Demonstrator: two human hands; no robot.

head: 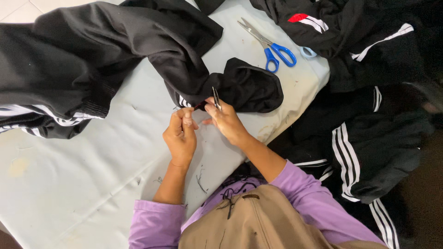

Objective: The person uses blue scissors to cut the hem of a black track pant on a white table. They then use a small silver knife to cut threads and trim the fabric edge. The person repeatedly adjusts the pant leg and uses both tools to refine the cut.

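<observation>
I see my left hand [181, 133] pinching the black garment's [230, 85] edge, just ahead of both hands on the tabletop [92, 152]. My right hand [224, 121] grips small snips [215, 98], blades pointing away toward the cloth.

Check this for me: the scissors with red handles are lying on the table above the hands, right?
Not quite. The scissors do lie on the table above the hands, but their handles are blue, not red, as the head view shows.
</observation>
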